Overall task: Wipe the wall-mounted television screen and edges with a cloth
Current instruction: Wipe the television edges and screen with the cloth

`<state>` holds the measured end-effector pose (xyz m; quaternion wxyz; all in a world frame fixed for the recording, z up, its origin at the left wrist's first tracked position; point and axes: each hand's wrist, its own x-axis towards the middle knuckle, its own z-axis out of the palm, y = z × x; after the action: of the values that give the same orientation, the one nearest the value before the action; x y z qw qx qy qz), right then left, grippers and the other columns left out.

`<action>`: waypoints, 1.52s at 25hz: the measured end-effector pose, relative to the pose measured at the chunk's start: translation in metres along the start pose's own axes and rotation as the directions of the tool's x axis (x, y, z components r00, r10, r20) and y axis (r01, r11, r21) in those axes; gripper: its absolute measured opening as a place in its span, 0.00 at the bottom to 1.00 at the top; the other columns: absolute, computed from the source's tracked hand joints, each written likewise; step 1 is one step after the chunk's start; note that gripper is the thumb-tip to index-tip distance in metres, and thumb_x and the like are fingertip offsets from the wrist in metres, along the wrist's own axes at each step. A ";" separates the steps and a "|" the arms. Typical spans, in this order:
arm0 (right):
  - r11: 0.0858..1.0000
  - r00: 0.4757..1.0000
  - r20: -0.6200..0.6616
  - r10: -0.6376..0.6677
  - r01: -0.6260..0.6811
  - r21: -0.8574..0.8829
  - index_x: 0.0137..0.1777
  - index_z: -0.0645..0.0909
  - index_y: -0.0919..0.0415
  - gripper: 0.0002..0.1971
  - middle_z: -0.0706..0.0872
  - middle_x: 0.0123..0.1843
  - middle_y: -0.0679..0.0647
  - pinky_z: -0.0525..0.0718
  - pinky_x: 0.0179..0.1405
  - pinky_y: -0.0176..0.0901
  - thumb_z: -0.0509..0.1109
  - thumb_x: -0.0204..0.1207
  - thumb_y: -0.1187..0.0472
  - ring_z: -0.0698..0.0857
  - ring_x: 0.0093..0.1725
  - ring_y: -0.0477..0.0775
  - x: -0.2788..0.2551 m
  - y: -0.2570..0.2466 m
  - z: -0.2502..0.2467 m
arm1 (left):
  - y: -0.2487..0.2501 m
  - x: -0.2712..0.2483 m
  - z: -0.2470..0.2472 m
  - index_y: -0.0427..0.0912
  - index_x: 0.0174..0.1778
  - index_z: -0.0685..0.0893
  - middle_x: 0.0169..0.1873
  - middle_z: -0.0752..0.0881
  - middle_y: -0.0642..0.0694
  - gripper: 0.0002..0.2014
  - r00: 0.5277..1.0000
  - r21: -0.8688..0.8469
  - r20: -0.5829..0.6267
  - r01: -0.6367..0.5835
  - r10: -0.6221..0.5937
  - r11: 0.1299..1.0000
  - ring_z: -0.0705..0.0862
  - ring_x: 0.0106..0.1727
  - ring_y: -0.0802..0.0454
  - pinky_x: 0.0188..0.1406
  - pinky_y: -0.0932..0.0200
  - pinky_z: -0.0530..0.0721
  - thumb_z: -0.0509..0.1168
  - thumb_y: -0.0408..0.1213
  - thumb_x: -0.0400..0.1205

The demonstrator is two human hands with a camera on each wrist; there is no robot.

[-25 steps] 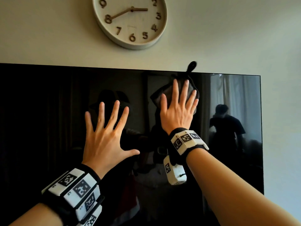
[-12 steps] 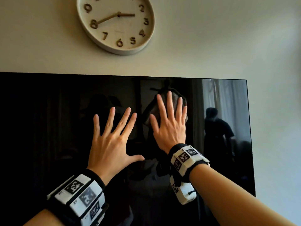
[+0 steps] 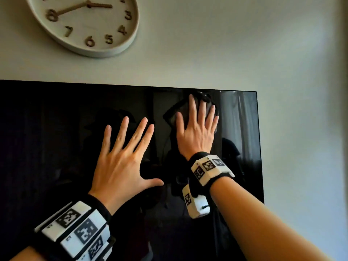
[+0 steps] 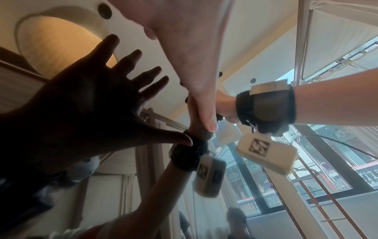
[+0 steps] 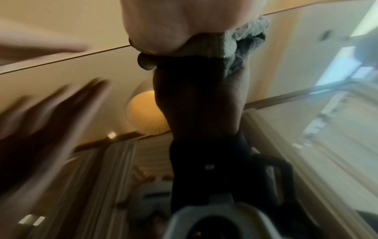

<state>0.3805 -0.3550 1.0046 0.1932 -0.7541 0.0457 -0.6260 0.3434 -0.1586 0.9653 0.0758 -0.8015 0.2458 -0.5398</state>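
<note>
The right hand (image 3: 195,132) is pressing a grey cloth (image 3: 180,112) flat against the television screen (image 3: 56,147), fingers straight and released, just below the top edge near the upper right corner. The left hand (image 3: 122,162) is bracing beside it, fingers spread, holding nothing. The screen-wiping step is under way; next probably comes the top edge, with open room rightward.

Glossy black glass on the television screen (image 3: 56,147), mirror-smooth, throwing back the room and both arms. Thick, fuzzy grey pile on the cloth (image 5: 243,42), nubbly like terry or microfibre. Matt, pale paint on the wall (image 3: 226,44), without sheen. Matt off-white rim and face on the clock (image 3: 88,25), with wood-toned numerals and hands. Hard white plastic blocks on black fabric wrist straps (image 3: 211,168).
</note>
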 end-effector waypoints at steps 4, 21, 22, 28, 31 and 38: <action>0.996 0.997 -0.017 0.080 -0.080 -0.033 0.85 0.48 0.44 0.33 0.45 0.87 0.52 0.44 0.82 0.67 0.44 0.81 0.37 0.44 0.85 0.66 -0.007 0.048 -0.008 | 0.041 0.005 0.011 0.45 0.86 0.57 0.86 0.58 0.46 0.65 0.997 -0.023 0.044 -0.055 0.056 0.998 0.53 0.87 0.37 0.81 0.28 0.58 0.67 0.80 0.57; 0.981 0.981 0.018 0.192 -0.193 0.028 0.84 0.41 0.40 0.32 0.38 0.87 0.48 0.40 0.82 0.64 0.42 0.81 0.36 0.38 0.85 0.61 -0.003 0.102 -0.012 | 0.106 -0.004 0.044 0.44 0.85 0.61 0.86 0.59 0.43 0.64 0.992 -0.018 0.093 -0.081 0.082 0.997 0.56 0.86 0.36 0.80 0.26 0.58 0.73 0.74 0.56; 0.978 0.978 0.018 0.208 -0.208 0.015 0.84 0.40 0.40 0.32 0.38 0.87 0.49 0.41 0.83 0.64 0.41 0.81 0.36 0.38 0.85 0.61 -0.031 0.111 -0.007 | 0.111 -0.009 0.046 0.45 0.85 0.61 0.86 0.60 0.44 0.64 0.991 -0.021 0.100 -0.091 0.092 0.996 0.56 0.86 0.36 0.80 0.26 0.58 0.74 0.74 0.56; 0.982 0.980 0.074 0.187 -0.188 0.003 0.84 0.47 0.43 0.33 0.53 0.86 0.54 0.43 0.81 0.69 0.45 0.80 0.38 0.42 0.84 0.65 -0.077 0.116 -0.008 | 0.128 -0.020 0.055 0.46 0.86 0.59 0.87 0.56 0.43 0.65 0.986 -0.011 0.156 -0.060 0.061 0.998 0.52 0.86 0.33 0.80 0.23 0.54 0.74 0.73 0.56; 0.988 0.989 0.035 0.144 -0.146 0.046 0.84 0.44 0.41 0.33 0.43 0.87 0.50 0.40 0.82 0.65 0.42 0.79 0.36 0.39 0.85 0.61 -0.055 0.119 -0.007 | 0.130 -0.023 0.061 0.46 0.86 0.56 0.87 0.54 0.43 0.64 0.991 0.004 0.124 -0.041 0.040 0.999 0.50 0.87 0.34 0.80 0.24 0.52 0.74 0.72 0.57; 0.975 0.974 0.045 0.221 -0.221 -0.013 0.84 0.52 0.47 0.31 0.58 0.85 0.57 0.51 0.80 0.72 0.49 0.81 0.41 0.47 0.84 0.67 -0.179 0.139 0.008 | 0.130 -0.031 0.064 0.48 0.87 0.53 0.87 0.53 0.44 0.62 0.996 -0.007 0.082 -0.021 0.022 1.000 0.49 0.87 0.35 0.82 0.26 0.45 0.74 0.70 0.61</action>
<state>0.3740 -0.4256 0.7888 0.2594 -0.7594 0.1273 -0.5829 0.3513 -0.2658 0.8636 0.0894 -0.8207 0.2525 -0.5047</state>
